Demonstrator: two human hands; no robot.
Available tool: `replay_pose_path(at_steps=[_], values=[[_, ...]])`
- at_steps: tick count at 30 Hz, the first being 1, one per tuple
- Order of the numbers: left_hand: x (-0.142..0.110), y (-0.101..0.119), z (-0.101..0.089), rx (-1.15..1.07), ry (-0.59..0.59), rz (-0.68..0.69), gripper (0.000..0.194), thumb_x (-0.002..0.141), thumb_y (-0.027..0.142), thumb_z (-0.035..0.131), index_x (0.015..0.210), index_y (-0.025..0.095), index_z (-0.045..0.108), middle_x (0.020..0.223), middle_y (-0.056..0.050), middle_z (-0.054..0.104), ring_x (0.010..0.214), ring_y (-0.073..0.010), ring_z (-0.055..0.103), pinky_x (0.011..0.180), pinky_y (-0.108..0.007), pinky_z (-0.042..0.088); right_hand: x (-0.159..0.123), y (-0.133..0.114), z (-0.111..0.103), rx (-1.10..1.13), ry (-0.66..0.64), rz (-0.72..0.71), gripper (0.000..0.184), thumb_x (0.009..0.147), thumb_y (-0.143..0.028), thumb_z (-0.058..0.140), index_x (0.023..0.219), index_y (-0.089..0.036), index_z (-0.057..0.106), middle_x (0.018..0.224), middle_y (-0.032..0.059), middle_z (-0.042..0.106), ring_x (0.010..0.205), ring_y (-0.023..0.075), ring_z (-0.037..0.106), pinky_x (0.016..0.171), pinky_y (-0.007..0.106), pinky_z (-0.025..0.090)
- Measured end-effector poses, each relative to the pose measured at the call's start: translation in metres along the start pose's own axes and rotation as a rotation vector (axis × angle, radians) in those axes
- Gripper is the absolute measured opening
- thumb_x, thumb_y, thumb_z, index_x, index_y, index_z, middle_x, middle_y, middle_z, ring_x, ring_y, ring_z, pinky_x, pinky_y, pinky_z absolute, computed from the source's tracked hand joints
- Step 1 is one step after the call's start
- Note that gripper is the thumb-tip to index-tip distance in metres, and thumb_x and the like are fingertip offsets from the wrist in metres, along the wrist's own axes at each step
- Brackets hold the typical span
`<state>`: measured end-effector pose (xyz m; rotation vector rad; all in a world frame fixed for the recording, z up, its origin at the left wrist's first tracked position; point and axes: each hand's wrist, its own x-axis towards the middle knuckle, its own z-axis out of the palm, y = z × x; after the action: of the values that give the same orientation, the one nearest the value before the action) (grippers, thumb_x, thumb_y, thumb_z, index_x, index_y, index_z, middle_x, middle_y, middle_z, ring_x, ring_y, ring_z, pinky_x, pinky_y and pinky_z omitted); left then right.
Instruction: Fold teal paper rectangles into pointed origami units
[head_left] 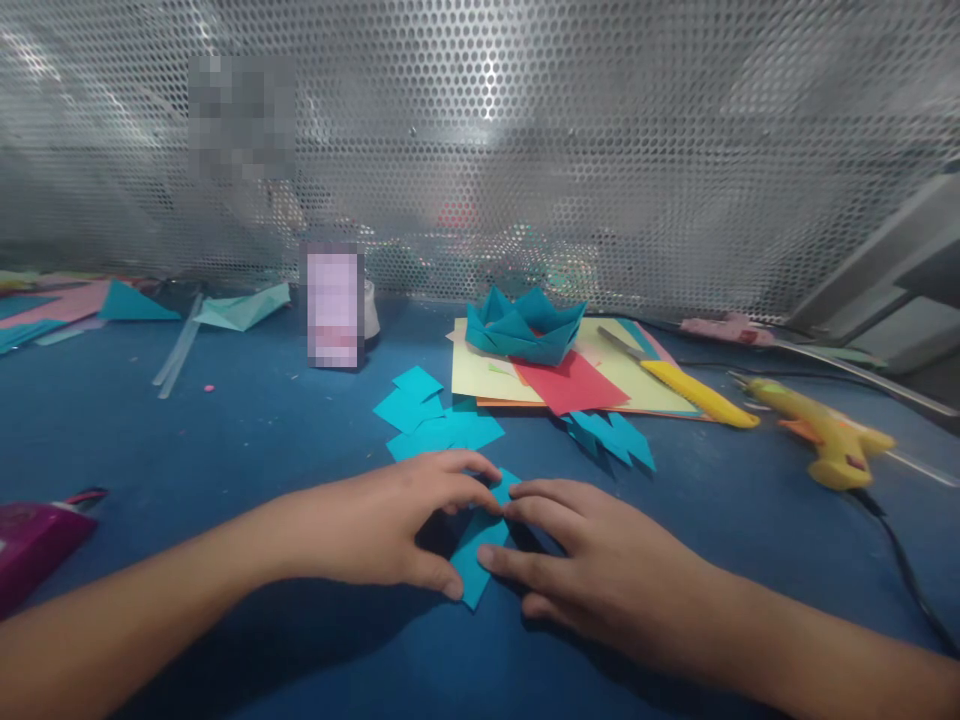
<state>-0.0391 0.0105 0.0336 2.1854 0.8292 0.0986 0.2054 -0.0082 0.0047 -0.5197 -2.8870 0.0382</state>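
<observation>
A narrow folded strip of turquoise paper [480, 550] lies slantwise on the blue table between my hands. My left hand [397, 520] touches its left side, thumb at the lower end and fingertips near the top, with a wide gap between thumb and fingers. From the other side my right hand [600, 555] rests spread fingertips on the strip's right edge. Just beyond my left hand are several folded turquoise paper pieces [442, 425]. Past my right hand lie more folded pieces [615, 437]. A pointed turquoise paper ring [525, 335] stands further back.
Under the ring are pale yellow paper sheets [480, 375] and a red sheet [574, 380]. A yellow utility knife [697, 392], its blade out, and a yellow glue gun [832, 430] with a cord lie right. A magenta object [45, 545] sits left. Perforated metal [480, 150] stands behind.
</observation>
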Motion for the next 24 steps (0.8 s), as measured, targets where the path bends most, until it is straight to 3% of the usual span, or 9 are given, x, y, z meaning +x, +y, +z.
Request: replay_pose_path(at_steps=[7,10,12,16,24], values=[[-0.0012,0.0031,0.0012,0.003,0.037,0.017,0.05,0.076,0.037,0.073,0.122,0.028,0.054,0.144,-0.006,0.037,0.122,-0.0271,0.048,0.092,-0.036,0.046,-0.0008,-0.001,-0.0007,-0.046,-0.033,-0.02,0.035,0.098,-0.036,0.04,0.128,-0.022,0.051,0.102,0.0121,0.061,0.095,0.025,0.056,0.079,0.04,0.049],[0.0009,0.0004,0.0005,-0.025,0.028,0.072,0.033,0.088,0.028,0.061,0.121,0.027,0.057,0.14,-0.007,0.043,0.124,-0.0242,0.047,0.098,-0.036,0.043,-0.002,-0.0022,0.0007,-0.061,-0.036,-0.028,0.039,0.096,-0.041,0.042,0.128,-0.021,0.05,0.099,0.0113,0.061,0.093,0.0246,0.057,0.077,0.038,0.05],[0.0026,-0.0017,-0.0003,-0.047,0.003,0.105,0.033,0.091,0.017,0.052,0.122,0.028,0.057,0.137,-0.006,0.046,0.12,-0.0206,0.051,0.098,-0.035,0.043,-0.0028,-0.0028,0.0018,-0.069,-0.029,-0.026,0.043,0.094,-0.047,0.044,0.128,-0.021,0.051,0.098,0.0108,0.061,0.092,0.0244,0.057,0.077,0.037,0.05],[0.004,-0.0031,-0.0005,-0.074,0.006,0.07,0.038,0.083,0.014,0.061,0.12,0.026,0.058,0.135,-0.005,0.046,0.101,-0.0161,0.058,0.087,-0.029,0.049,-0.0026,-0.0031,0.0011,-0.083,-0.041,-0.032,0.047,0.091,-0.053,0.045,0.13,-0.026,0.049,0.1,0.0099,0.06,0.094,0.0239,0.056,0.078,0.037,0.049],[0.0017,0.0034,0.0004,-0.037,0.005,0.009,0.036,0.083,0.016,0.061,0.117,0.027,0.057,0.138,-0.003,0.042,0.101,-0.016,0.057,0.085,-0.028,0.049,0.0016,-0.0039,-0.0069,-0.099,-0.078,-0.063,0.044,0.093,-0.048,0.046,0.131,-0.026,0.048,0.098,0.0088,0.061,0.096,0.0223,0.053,0.081,0.035,0.047]])
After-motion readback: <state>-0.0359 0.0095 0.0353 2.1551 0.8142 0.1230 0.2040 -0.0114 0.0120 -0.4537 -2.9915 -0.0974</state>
